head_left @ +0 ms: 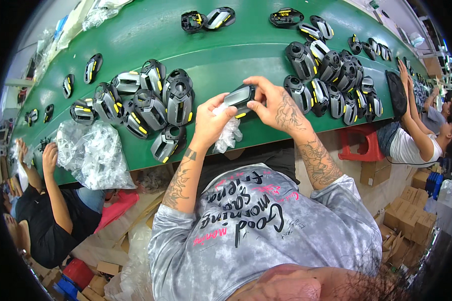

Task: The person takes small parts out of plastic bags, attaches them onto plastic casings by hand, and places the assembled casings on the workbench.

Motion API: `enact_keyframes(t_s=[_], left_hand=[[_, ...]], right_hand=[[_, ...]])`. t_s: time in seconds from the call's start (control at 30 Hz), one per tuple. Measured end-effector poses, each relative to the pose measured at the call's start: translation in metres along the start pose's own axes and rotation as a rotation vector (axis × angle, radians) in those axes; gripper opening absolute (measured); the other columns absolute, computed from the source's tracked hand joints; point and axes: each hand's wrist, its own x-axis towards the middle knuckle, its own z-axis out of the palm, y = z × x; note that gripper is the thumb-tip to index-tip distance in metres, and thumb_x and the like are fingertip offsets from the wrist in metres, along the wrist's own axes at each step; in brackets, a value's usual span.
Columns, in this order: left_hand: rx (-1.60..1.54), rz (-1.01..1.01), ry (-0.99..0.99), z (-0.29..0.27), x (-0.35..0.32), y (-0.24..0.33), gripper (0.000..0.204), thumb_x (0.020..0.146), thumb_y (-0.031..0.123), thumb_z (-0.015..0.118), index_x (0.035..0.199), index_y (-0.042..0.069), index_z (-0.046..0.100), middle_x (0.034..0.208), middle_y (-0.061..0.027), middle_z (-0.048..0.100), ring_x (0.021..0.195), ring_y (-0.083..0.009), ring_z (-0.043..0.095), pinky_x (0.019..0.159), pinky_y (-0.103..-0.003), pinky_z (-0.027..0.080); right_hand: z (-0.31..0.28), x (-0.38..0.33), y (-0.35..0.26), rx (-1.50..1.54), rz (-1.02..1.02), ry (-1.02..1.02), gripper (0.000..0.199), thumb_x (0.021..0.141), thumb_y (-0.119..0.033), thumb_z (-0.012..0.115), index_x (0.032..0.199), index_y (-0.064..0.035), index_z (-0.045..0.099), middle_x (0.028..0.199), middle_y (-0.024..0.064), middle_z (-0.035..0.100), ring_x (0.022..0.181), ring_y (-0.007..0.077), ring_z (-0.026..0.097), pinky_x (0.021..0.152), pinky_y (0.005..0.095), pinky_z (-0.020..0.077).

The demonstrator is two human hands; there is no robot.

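Both my hands hold one grey and black plastic housing with yellow accents [239, 98] over the near edge of the green belt [226, 55]. My right hand [273, 103] grips its right end from above. My left hand [212, 120] supports its left end and also clutches a crumpled clear plastic bag [230, 134] under it. A cluster of similar housings [150, 103] lies on the belt to the left. Another pile of housings [329, 80] lies to the right.
A heap of clear plastic bags [93, 153] sits at the belt's near edge on the left. A person in black [50, 215] works at the left, another person in white [412, 135] at the right. A red stool [361, 143] and cardboard boxes [412, 215] stand on the floor.
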Motion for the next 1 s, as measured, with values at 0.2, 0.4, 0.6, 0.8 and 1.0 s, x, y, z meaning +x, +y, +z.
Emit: enact_keyframes(t_s=[0.2,0.4,0.6,0.8,1.0], left_hand=[[0.193,0.080,0.116,0.003,-0.002,0.000,0.043,0.091,0.010,0.076,0.128,-0.009,0.066,0.110,-0.0080,0.073,0.095,-0.0107,0.065,0.084,-0.027,0.054],[0.230,0.128,0.123,0.004,-0.002,-0.006,0.042,0.091,0.009,0.074,0.128,-0.009,0.066,0.111,-0.0088,0.073,0.097,-0.0119,0.065,0.086,-0.028,0.054],[0.241,0.117,0.091,0.004,-0.001,0.002,0.040,0.091,0.006,0.072,0.127,-0.009,0.067,0.111,-0.0102,0.074,0.097,-0.0130,0.066,0.087,-0.028,0.054],[0.210,0.114,0.261,0.012,0.001,-0.016,0.034,0.090,0.002,0.071,0.122,-0.010,0.069,0.108,-0.0107,0.075,0.095,-0.0143,0.068,0.088,-0.029,0.054],[0.030,0.009,0.041,0.002,0.011,-0.004,0.055,0.086,-0.001,0.073,0.137,-0.007,0.058,0.122,-0.0122,0.070,0.105,-0.0156,0.066,0.093,-0.030,0.053]], right_hand=[[0.002,-0.003,0.008,-0.204,0.006,0.169,0.075,0.080,-0.037,0.086,0.139,-0.0042,0.053,0.121,0.0188,0.064,0.112,0.0335,0.064,0.094,0.0450,0.0526],[0.020,0.010,0.028,-0.024,0.078,0.056,0.083,0.082,-0.048,0.084,0.142,-0.0004,0.053,0.131,0.0234,0.058,0.119,0.0361,0.061,0.104,0.0438,0.0494],[0.028,0.012,0.035,0.058,0.067,0.115,0.074,0.082,-0.043,0.085,0.139,-0.0050,0.058,0.117,0.0160,0.061,0.099,0.0270,0.066,0.090,0.0378,0.0553],[0.013,0.009,0.065,0.398,0.024,-0.042,0.068,0.082,-0.026,0.087,0.139,-0.0058,0.057,0.114,0.0063,0.060,0.093,0.0155,0.059,0.086,0.0305,0.0531],[0.021,0.007,0.077,0.650,0.005,-0.040,0.072,0.080,-0.010,0.088,0.143,-0.0047,0.053,0.115,0.0013,0.060,0.095,0.0095,0.054,0.085,0.0261,0.0502]])
